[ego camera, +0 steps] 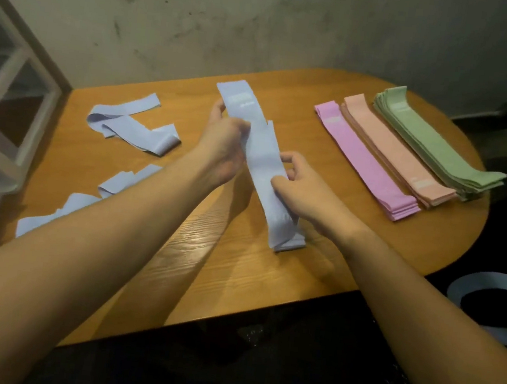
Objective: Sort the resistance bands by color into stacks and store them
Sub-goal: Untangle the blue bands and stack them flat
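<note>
Both hands' fingers curled on blue band (264,167): right hand (303,188) mid-band, left hand (222,146) upper part.

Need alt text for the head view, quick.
Both hands, left hand and right hand, hold a blue band over a wooden table. Pink, peach and green stacks lie at right; loose blue bands at left.

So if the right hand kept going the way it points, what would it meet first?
Probably the left hand, just past the blue band the right hand pinches; depth is unclear.
</note>
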